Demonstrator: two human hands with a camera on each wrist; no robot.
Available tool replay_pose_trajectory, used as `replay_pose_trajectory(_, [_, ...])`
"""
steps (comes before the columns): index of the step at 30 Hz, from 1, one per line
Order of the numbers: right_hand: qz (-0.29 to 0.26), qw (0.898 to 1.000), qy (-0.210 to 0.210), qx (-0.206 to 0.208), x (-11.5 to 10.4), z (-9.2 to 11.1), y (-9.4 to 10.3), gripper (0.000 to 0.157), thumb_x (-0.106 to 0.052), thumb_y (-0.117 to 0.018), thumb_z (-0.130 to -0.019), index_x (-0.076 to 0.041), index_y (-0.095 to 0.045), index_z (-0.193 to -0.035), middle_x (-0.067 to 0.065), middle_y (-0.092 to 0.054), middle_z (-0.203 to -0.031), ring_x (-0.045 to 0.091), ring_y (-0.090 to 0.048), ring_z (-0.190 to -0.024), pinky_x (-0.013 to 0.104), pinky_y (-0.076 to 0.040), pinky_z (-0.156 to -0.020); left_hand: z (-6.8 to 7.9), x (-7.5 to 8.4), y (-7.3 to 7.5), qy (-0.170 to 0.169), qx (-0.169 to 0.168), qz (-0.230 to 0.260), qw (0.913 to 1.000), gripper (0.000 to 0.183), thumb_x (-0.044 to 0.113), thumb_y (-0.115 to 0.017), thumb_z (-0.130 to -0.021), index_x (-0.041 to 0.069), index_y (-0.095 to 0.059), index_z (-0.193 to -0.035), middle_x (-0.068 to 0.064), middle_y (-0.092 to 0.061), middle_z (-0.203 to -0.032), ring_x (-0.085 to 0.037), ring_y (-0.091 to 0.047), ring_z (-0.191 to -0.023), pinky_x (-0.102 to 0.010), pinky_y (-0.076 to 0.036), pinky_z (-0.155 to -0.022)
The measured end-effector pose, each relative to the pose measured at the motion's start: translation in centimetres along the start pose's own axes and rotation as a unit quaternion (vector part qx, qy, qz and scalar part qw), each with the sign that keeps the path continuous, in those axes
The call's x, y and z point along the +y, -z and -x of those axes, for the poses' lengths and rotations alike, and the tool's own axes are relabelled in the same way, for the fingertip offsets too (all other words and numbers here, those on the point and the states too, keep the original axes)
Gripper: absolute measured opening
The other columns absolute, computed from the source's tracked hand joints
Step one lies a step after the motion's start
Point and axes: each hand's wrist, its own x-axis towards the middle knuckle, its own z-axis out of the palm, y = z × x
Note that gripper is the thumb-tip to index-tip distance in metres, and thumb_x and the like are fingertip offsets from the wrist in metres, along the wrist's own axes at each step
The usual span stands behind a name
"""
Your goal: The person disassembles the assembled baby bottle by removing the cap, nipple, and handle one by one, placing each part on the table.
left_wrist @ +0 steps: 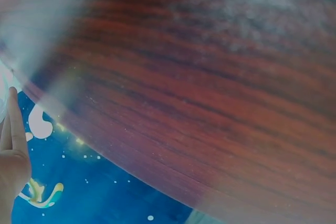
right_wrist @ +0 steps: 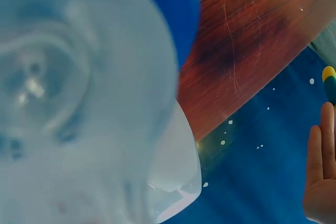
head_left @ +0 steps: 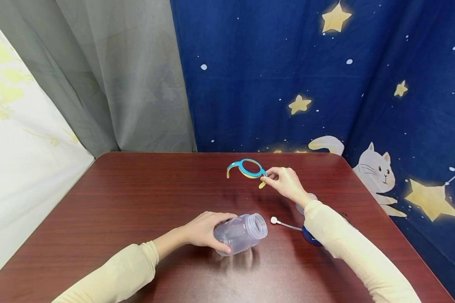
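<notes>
In the head view my left hand (head_left: 204,229) grips a clear lilac bottle (head_left: 236,233) round its body. The bottle leans over, its open threaded mouth facing right. My right hand (head_left: 285,182) pinches a teal and yellow handle ring (head_left: 251,169) by one side, held above the table and apart from the bottle. The ring has two curved handles; a handle (left_wrist: 52,196) shows in the left wrist view. In the right wrist view only part of the right hand (right_wrist: 323,182) and the handle's yellow tip (right_wrist: 328,73) appear.
Beneath the right forearm lies a blue lid (head_left: 311,239), partly hidden, with a thin straw (head_left: 290,226) ending in a white weight (head_left: 274,220). A translucent cover (head_left: 300,208) stands behind the right wrist. The brown table (head_left: 144,189) meets curtains at its far edge.
</notes>
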Motion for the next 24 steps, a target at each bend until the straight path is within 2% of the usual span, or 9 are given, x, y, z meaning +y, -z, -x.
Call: replay_pose_trajectory(24, [0.044, 0.999, -0.013, -0.028, 0.6, 0.1, -1.2, 0.012, -0.027, -0.07, -0.075, -0.015, -0.068, -0.078, -0.013, -0.06, -0.063, 0.005, -0.056, -0.06, 0.029, -0.041, -0.056, 0.1, -0.1, -0.3, -0.001, 0.001, -0.004, 1.0, 0.075, 0.06, -0.067, -0.063, 0.019, -0.049, -0.122, 0.011, -0.057, -0.106, 0.001, -0.052, -0.085, -0.02, -0.042, -0.069])
